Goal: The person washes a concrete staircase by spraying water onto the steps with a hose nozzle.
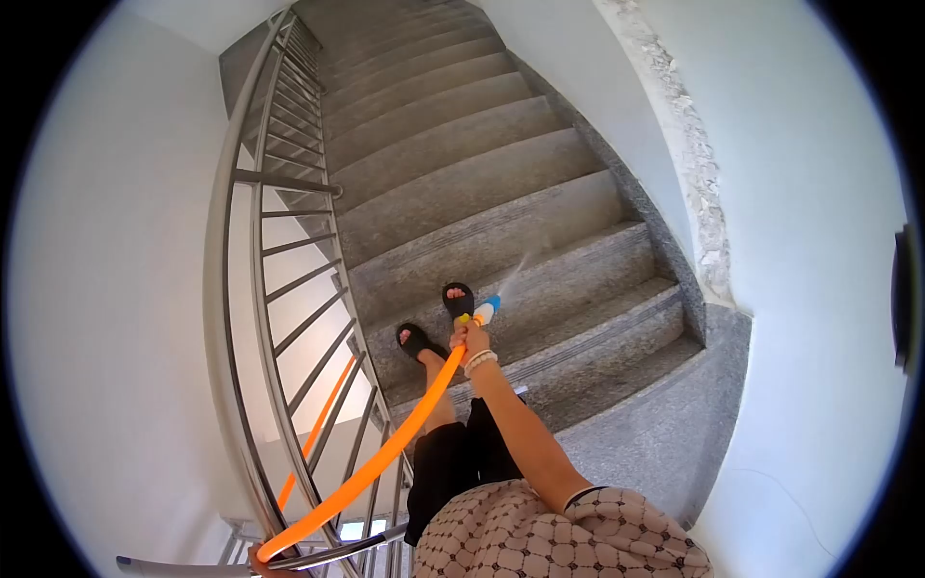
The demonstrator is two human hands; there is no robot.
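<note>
My right hand (470,339), with a beaded bracelet at the wrist, is closed around a hose spray nozzle (487,310). The nozzle has a blue tip, a white body and a yellow part on top. A fine spray of water (517,275) leaves it toward the stair steps (578,260). From the nozzle the orange hose (385,460) runs down to the lower left. There my left hand (262,564), mostly cut off by the frame edge, is wrapped around the hose beside the handrail.
A metal railing (224,279) with bars lines the left side, and more hose (318,424) hangs beyond it. Grey stone steps lead away. My sandalled feet (414,339) stand on the stairs. A white wall (809,270) with a rough, chipped edge (699,154) rises at right.
</note>
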